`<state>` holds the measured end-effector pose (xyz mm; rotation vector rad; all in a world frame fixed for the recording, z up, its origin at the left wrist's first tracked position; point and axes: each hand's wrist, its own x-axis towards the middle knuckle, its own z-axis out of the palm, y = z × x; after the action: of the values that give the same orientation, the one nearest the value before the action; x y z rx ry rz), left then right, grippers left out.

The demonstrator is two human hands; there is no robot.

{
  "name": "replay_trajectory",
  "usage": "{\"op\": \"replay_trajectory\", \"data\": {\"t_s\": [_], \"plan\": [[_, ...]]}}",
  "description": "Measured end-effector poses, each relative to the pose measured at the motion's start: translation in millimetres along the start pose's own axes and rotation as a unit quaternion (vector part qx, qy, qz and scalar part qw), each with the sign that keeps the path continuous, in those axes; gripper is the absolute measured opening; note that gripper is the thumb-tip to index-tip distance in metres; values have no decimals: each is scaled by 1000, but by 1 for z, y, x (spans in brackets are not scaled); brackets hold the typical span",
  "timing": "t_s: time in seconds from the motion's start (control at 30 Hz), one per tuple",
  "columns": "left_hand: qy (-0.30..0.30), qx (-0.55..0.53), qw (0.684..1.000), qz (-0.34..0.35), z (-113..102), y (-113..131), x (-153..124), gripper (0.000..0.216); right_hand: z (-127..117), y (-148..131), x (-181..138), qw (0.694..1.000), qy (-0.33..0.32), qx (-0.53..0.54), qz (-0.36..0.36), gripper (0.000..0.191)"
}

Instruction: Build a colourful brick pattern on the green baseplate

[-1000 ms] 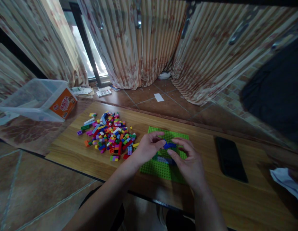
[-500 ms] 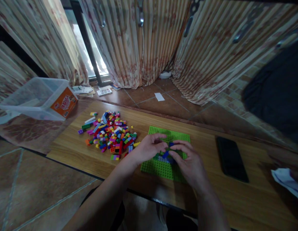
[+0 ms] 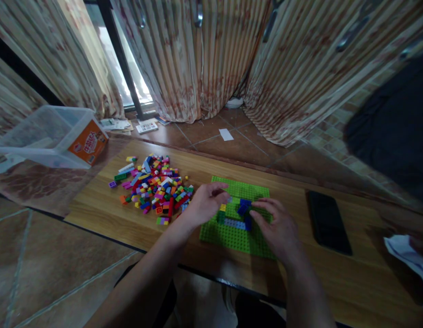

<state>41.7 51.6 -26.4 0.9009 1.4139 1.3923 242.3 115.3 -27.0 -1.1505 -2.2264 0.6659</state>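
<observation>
On the wooden table lies a green studded baseplate (image 3: 228, 239) with a frame of bricks on it. A light blue row (image 3: 234, 223) makes the near side, and a yellow brick (image 3: 222, 207) sits at the left. My right hand (image 3: 276, 221) comes in from the right, thumb and fingers pinched at the edge of a dark blue brick (image 3: 244, 207), which looks tilted above the frame's right side. My left hand (image 3: 206, 203) hovers over the plate's left edge, fingers stretched out and apart, with nothing visible in them.
A pile of mixed loose bricks (image 3: 160, 184) spreads left of the plate. Beyond it stands a clear plastic bin (image 3: 43, 150) with an orange label. A black phone (image 3: 328, 222) lies at the right, with white crumpled paper (image 3: 408, 257) past it. Striped curtains (image 3: 184, 59) hang behind.
My hands have moved apart: the left has drawn back leftward from the blue bricks, the right has shifted slightly right with the dark blue brick. More of the brick frame shows.
</observation>
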Motion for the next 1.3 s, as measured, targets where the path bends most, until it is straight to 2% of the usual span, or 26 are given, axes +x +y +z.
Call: {"op": "replay_trajectory", "data": {"t_s": [0.2,0.47,0.6,0.73,0.83,0.9,0.97,1.07,1.2,1.3], "plan": [[0,59,998,25,0,-4,-1,33,9,0,-2,999,-32,-1,-6,30],[-7,106,994,31,-2,0,-3,33,17,-2,0,1000,-21,-18,-9,25],[-4,103,994,31,-3,-1,-3,32,17,-6,1,1000,1,-3,1,18],[20,63,997,33,-1,2,-4,28,11,-13,3,999,17,25,11,21],[72,-19,996,57,-2,12,-3,21,12,-23,2,996,58,52,32,25],[132,-73,985,85,-8,21,-3,20,19,-35,-1,994,54,84,45,28],[209,-110,965,116,-20,32,-4,18,30,-52,-7,992,1,126,31,26],[306,-164,926,148,-46,44,-7,17,52,-80,-17,986,-98,133,-38,14],[361,-240,891,132,-77,51,-13,17,77,-103,-24,973,-177,100,-109,11],[374,-263,882,117,-89,53,-17,19,90,-105,-21,974,-172,70,-131,14]]}}
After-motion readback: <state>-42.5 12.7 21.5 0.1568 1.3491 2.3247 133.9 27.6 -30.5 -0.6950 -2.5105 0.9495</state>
